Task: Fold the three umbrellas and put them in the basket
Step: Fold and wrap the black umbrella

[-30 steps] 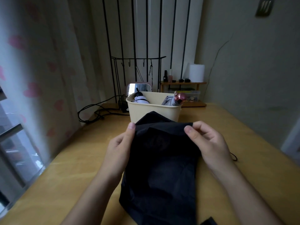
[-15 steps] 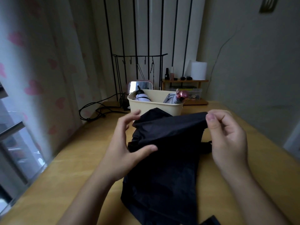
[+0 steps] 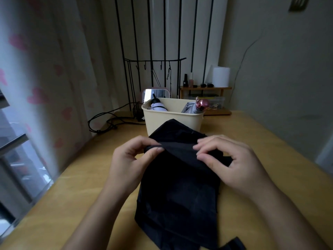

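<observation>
Together left hand (image 3: pixel 131 159), right hand (image 3: pixel 232 163) pinching black umbrella (image 3: pixel 178 186) fold

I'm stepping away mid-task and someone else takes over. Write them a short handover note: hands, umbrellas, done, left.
Hands: left hand pinches the folded cloth edge of the black umbrella; right hand pinches the same edge.
The black umbrella lies on the table, just before the basket.
Done: white-and-black umbrella and pink-handled umbrella sit in the basket.
Left: finish folding the black one, put it in.
</observation>
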